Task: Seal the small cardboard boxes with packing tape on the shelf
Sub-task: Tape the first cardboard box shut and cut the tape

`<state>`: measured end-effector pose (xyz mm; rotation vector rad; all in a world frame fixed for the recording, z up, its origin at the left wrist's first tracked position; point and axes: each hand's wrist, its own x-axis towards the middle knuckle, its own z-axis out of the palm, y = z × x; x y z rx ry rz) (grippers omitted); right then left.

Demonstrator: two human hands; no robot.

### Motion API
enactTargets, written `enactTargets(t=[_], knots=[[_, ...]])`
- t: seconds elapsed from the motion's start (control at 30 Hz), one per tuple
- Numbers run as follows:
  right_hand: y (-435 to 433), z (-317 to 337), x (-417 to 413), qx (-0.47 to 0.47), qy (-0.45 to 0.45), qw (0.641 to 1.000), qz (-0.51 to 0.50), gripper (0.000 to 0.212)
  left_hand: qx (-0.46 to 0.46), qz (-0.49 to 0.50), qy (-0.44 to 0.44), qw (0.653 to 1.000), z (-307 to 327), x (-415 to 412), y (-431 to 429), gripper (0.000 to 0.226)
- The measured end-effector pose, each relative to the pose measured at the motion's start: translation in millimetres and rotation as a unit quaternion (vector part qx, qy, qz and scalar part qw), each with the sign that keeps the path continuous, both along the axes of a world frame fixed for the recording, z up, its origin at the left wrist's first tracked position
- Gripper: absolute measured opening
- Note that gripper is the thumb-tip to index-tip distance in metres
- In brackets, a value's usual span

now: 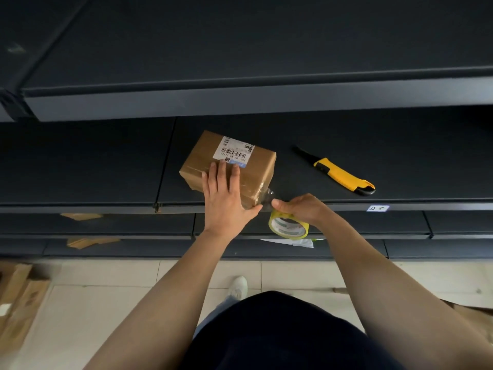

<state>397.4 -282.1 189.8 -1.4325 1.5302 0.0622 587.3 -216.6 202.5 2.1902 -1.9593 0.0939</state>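
I see my left hand [224, 198] flat on the box [229, 166], fingers spread apart; my right hand [301, 209] has its fingers clamped on the tape roll [289, 227]; the stretched tape [266, 198] could wrinkle or stick to itself if tension slips; the brown, labelled box sits at the shelf [106, 169] front edge, a knife [338, 173] well apart.

A dark shelf [106, 166] carries a labelled cardboard box [248, 166], with a yellow utility knife [338, 172] at its 3 o'clock.
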Motion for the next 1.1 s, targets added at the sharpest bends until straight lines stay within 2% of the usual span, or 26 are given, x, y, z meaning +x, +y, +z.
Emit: enactTargets(t=[0.23,0.3,0.47,0.7,0.87,1.0,1.1], knots=[[-2,-5,20,0.014,0.0,1.0,0.021,0.077,-0.033,-0.009,0.038,0.999,6,7,6,0.106],[2,-11,28,0.021,0.001,1.0,0.013,0.072,-0.027,-0.029,0.019,0.999,3,9,7,0.108],[0,-16,34,0.054,-0.01,0.998,0.027,0.075,0.012,-0.044,-0.042,0.998,-2,13,8,0.124],[2,-19,31,0.125,-0.088,0.988,-0.006,0.064,-0.024,-0.05,-0.055,0.997,-9,16,6,0.117],[1,-14,26,0.155,-0.141,0.978,-0.016,0.087,-0.059,-0.071,-0.028,0.995,-9,24,5,0.111],[-1,4,18,0.189,-0.138,0.969,0.08,0.071,-0.097,-0.07,0.025,0.992,-9,19,13,0.108],[-8,29,8,0.197,-0.133,0.962,0.135,0.049,-0.128,-0.048,0.104,0.985,-4,15,15,0.093]])
